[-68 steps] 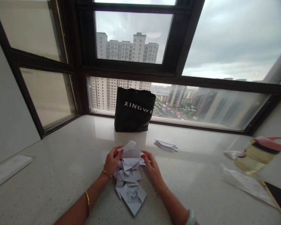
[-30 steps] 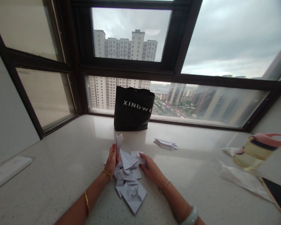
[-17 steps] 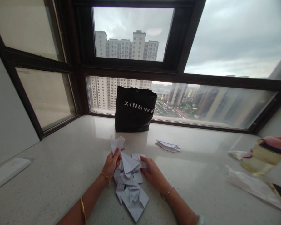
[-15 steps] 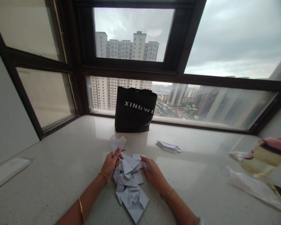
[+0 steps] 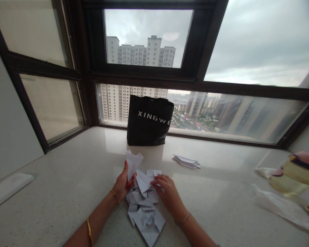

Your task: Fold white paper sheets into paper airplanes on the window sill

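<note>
Paper [image 5: 134,162], white and folded, with a flared, jagged top, is held up on the near side of the black bag [image 5: 149,128], a little left of the bag's middle. Its lower part is pinched between the thumb and curled fingers of the left hand [image 5: 122,184] and is partly hidden by them. It can be judged very light, firm along the creases but soft and easily crushed at the open top; it is best gripped low, where layers seem doubled, with slight pressure only.

Farther toward the near side of the bag, a heap of folded papers [image 5: 148,222] is spread in loose overlap on the pale counter [image 5: 79,178]; single pieces could probably be shifted by a light touch. The heap's right side is met by the right hand [image 5: 168,193], thumb and fingertips held close together; whether a sheet is pinched there cannot be told.

To the right of the bag and nearer, a flat folded bundle [image 5: 186,161] is laid apart from the heap. Much farther right of the bag, a blurred pink-lidded bottle [image 5: 296,174] is seen near a crumpled tissue [image 5: 285,209]. Well left of the bag, a white bar [image 5: 10,188] is laid.
</note>
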Demonstrator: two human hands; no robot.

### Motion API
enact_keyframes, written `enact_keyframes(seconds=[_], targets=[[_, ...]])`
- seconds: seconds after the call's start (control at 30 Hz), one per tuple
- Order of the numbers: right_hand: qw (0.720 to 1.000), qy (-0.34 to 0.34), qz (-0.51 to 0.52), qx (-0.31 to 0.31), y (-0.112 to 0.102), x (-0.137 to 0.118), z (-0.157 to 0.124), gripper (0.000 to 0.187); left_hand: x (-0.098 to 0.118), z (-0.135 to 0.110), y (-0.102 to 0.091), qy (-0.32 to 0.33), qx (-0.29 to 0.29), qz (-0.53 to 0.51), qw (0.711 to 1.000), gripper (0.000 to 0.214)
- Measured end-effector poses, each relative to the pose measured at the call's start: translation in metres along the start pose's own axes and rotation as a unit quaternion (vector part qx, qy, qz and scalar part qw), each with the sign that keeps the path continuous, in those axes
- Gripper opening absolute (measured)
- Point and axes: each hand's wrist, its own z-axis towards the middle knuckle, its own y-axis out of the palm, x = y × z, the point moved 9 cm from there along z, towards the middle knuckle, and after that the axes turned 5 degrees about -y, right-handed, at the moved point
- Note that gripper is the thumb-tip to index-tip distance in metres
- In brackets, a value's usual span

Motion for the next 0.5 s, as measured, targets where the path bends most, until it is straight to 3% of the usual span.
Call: enact_keyframes(seconds=[0.17,0.3,0.4,0.5], targets=[[0.997,0.020,0.056,0.045,-0.012,0.006,-0.003,0.021,0.002,0.001,-0.005,0.011,0.020,-0.014,1.000,0.059],[0.992,0.078,0.072,0.064,-0.002,0.014,-0.006,0.034,-0.006,0.001,-0.001,-0.007,0.011,-0.008,1.000,0.061],[0.988,0.115,0.072,0.075,0.006,0.016,-0.006,0.031,-0.011,0.001,0.001,-0.013,0.015,-0.002,1.000,0.059],[0.985,0.114,0.086,0.100,0.001,0.011,-0.003,0.029,-0.006,0.002,-0.002,0.022,0.032,0.010,0.999,0.056]])
